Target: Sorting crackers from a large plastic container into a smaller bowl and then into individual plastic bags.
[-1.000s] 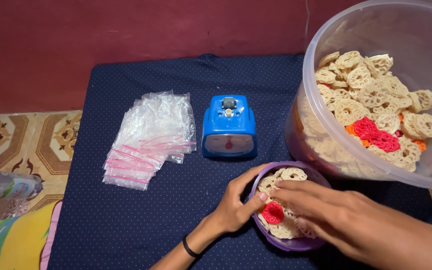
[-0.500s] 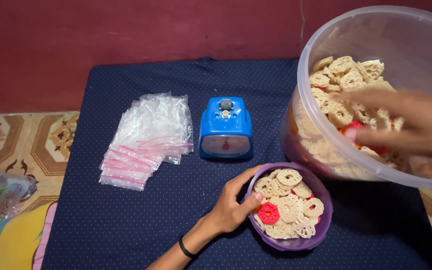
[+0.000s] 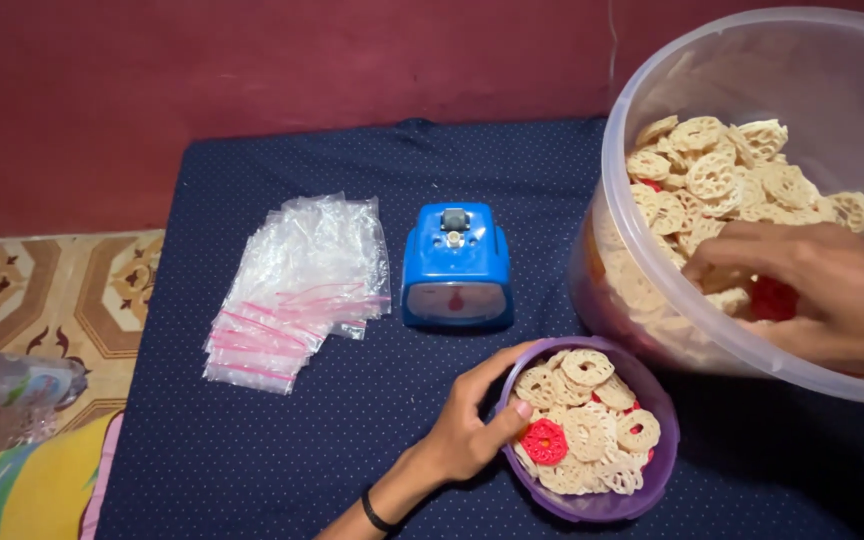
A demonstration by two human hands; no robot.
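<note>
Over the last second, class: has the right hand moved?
Yes. The right hand has left the purple bowl and gone up and right, away from the blue scale, into the big tub.

zip bags (image 3: 297,290): clear plastic stack, pink seal strips, fanned flat, 9 o'clock of scale | scale dial (image 3: 455,300): pale round face on blue kitchen scale, centre | plastic bottle (image 3: 7,400): clear, crumpled, 8 o'clock edge

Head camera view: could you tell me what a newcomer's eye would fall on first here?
Probably the big clear tub at right, heaped with pale lattice crackers, the right hand reaching into it. Below, the left hand grips the rim of a purple bowl of the same crackers. A blue scale and a stack of zip bags lie on the dark cloth.
</note>
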